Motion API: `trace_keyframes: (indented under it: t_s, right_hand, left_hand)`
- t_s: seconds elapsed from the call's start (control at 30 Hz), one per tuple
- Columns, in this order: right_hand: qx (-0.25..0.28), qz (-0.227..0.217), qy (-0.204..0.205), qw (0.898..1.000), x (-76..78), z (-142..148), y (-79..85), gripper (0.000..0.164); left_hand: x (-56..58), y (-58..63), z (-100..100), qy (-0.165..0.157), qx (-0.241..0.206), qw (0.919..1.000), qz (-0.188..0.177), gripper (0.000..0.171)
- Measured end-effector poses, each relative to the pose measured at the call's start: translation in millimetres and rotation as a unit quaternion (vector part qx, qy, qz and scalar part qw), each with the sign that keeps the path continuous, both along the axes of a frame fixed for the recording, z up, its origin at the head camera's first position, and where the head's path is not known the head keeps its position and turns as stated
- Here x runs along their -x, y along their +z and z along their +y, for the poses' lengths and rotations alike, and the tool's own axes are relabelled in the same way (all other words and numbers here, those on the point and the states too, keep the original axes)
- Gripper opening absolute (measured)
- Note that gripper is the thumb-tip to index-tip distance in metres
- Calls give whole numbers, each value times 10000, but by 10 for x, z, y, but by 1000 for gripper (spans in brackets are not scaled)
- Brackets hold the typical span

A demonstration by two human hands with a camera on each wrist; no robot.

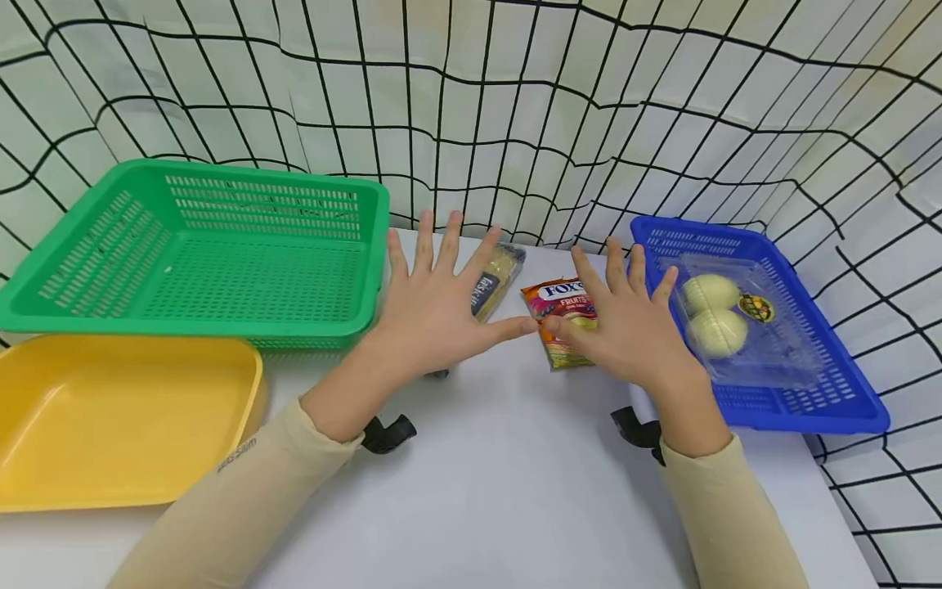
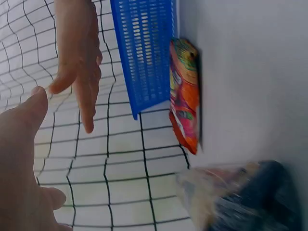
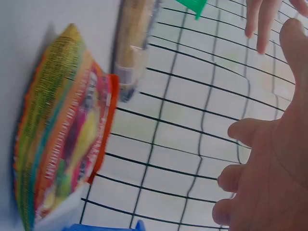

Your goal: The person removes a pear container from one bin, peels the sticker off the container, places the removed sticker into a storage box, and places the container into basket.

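Note:
Over the middle of the white table [image 1: 500, 491], my left hand [image 1: 430, 315] is held with its fingers spread and straight. Beside it my right hand [image 1: 636, 327] is spread the same way; the two thumbs almost meet at the tips. Neither hand holds anything. Beneath the right hand lies a red and yellow Fox's Fruits candy bag [image 1: 553, 298], partly covered by that hand. A clear packet with tan contents and a dark label [image 1: 503, 274] lies behind the left hand, which hides part of it. In the right wrist view the candy bag [image 3: 62, 130] is close by the palm.
A green basket [image 1: 272, 254] stands at the back left, with a yellow tub [image 1: 140, 417] in front of it. On the right, a blue basket [image 1: 846, 401] holds a clear plastic pack [image 1: 780, 352] with two pale round items [image 1: 714, 315]. Black wire mesh [image 1: 471, 114] borders the table.

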State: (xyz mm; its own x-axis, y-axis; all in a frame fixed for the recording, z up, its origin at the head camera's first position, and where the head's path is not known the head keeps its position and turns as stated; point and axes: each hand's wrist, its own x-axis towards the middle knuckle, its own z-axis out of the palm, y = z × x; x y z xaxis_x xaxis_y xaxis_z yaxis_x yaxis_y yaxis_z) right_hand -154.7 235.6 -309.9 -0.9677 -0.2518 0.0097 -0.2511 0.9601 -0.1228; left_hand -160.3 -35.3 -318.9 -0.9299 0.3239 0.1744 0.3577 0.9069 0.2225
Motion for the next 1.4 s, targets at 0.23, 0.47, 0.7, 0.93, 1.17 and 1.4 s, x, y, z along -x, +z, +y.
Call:
trace_keyframes:
  t_s: [0.23, 0.47, 0.7, 0.93, 1.17, 1.4]
  right_hand:
    - [468, -209, -377, 9980, -42, 166, 247, 107]
    - [1251, -273, -936, 9873, -143, 556, 493, 91]
    - [1877, 393, -1745, 9658, -237, 1071, 692, 76]
    - [2687, 940, -3130, 9061, -301, 1348, 755, 66]
    - [3579, 1116, -4036, 8346, -240, 1547, 703, 41]
    - [4240, 808, -4372, 7890, -152, 1881, 579, 7]
  left_hand:
    - [-8, 148, 353, -432, 225, 9988, 104, 123]
    - [-129, 171, 818, -1264, 312, 9915, 88, 107]
    - [-222, 118, 1316, -2191, -185, 9755, 34, 62]
    - [-401, 59, 1719, -2574, -439, 9648, -315, 54]
    - [-520, -104, 1952, -2559, -637, 9645, -114, 60]
    - [-544, -281, 2083, -2416, -687, 9679, 1, 86]
